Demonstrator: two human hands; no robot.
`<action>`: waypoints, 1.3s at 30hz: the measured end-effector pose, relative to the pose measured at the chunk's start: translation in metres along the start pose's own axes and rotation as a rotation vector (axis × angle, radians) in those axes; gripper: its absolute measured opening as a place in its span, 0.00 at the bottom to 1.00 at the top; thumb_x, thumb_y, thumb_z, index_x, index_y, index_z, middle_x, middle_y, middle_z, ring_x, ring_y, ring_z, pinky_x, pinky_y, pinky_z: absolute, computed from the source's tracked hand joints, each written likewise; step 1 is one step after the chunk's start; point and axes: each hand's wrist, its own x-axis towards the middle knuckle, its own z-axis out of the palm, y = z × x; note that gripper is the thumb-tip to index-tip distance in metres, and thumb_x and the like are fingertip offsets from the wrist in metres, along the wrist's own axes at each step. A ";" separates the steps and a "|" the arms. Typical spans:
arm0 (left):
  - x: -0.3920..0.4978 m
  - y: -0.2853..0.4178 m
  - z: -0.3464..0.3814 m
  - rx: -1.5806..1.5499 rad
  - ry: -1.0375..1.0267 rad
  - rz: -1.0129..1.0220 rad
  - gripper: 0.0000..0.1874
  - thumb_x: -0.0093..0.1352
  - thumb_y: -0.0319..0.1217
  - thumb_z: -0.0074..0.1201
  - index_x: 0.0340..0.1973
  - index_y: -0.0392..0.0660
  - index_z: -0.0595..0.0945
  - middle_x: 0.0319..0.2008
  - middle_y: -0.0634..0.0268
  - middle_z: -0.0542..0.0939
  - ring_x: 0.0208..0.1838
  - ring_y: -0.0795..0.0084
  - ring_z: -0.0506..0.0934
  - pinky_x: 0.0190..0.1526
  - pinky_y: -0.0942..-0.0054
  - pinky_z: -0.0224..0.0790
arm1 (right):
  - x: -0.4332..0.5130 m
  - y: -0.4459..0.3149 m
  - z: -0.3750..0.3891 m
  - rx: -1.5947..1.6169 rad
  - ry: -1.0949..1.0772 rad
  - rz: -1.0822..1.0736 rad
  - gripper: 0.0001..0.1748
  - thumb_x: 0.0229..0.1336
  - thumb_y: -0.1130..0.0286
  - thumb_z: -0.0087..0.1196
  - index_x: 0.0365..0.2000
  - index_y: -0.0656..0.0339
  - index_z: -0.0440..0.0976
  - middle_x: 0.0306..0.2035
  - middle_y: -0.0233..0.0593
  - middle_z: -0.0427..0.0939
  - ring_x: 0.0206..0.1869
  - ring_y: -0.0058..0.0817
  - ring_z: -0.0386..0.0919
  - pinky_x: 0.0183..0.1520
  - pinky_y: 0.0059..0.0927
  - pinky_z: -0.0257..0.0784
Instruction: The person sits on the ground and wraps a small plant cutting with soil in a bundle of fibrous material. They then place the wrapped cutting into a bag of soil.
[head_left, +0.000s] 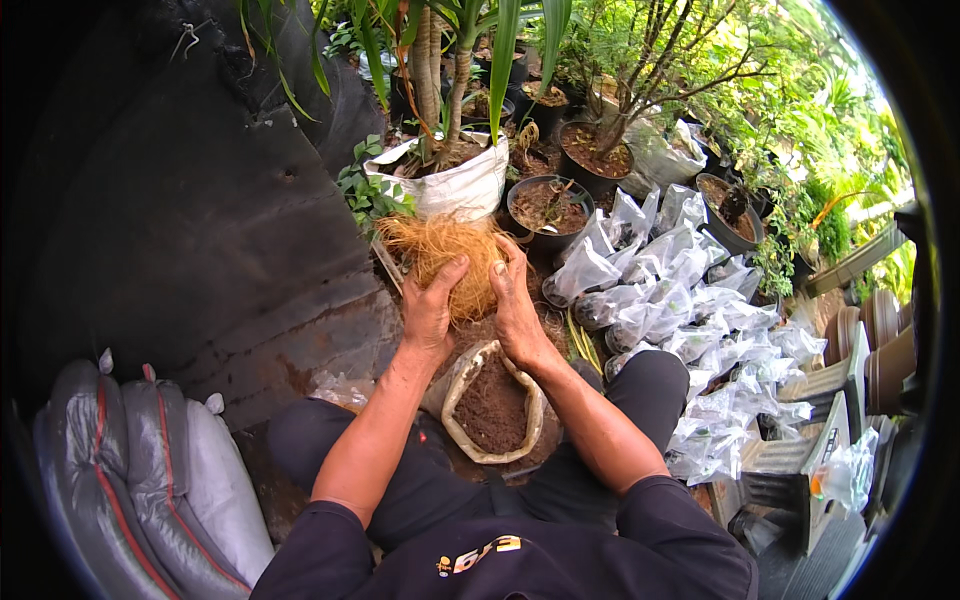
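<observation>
My left hand (430, 307) and my right hand (516, 300) hold a loose bundle of tan plant fibre (450, 251) between them, one on each side. The fibre looks like coconut coir; its strands stick out beyond my fingers. Nearer to me, between my knees, an open sack with a rolled rim (535, 416) stands upright, filled with brown soil (491, 405). Just beyond the fibre is a white woven sack (450, 191) with a thick-stemmed plant growing in it.
Clear plastic bags (675, 300) with dark contents crowd the right side. Black pots (550, 232) of soil stand beyond them. Full grey sacks with red stripes (105, 480) lie at lower left, beside dark sheeting (187, 262). Brown pots (892, 367) and plastic crates (795, 457) are at far right.
</observation>
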 end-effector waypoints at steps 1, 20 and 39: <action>0.000 0.000 0.002 -0.023 0.051 -0.013 0.29 0.70 0.40 0.58 0.62 0.41 0.69 0.56 0.60 0.75 0.59 0.68 0.75 0.60 0.66 0.70 | -0.001 -0.002 0.003 0.012 0.003 0.056 0.38 0.71 0.50 0.43 0.67 0.66 0.49 0.64 0.53 0.57 0.68 0.39 0.56 0.70 0.40 0.53; -0.006 -0.006 -0.010 -0.190 0.009 -0.120 0.37 0.61 0.31 0.70 0.63 0.43 0.66 0.54 0.64 0.78 0.55 0.70 0.77 0.59 0.65 0.72 | 0.011 0.010 -0.016 0.025 0.102 0.129 0.34 0.68 0.53 0.46 0.66 0.64 0.56 0.62 0.48 0.64 0.64 0.35 0.63 0.67 0.41 0.59; -0.002 -0.025 -0.008 0.157 0.014 -0.002 0.40 0.55 0.27 0.75 0.57 0.40 0.65 0.53 0.58 0.75 0.53 0.70 0.77 0.53 0.72 0.77 | 0.027 -0.008 -0.030 -0.143 0.067 0.074 0.16 0.57 0.69 0.63 0.42 0.69 0.77 0.38 0.40 0.82 0.39 0.26 0.79 0.46 0.30 0.75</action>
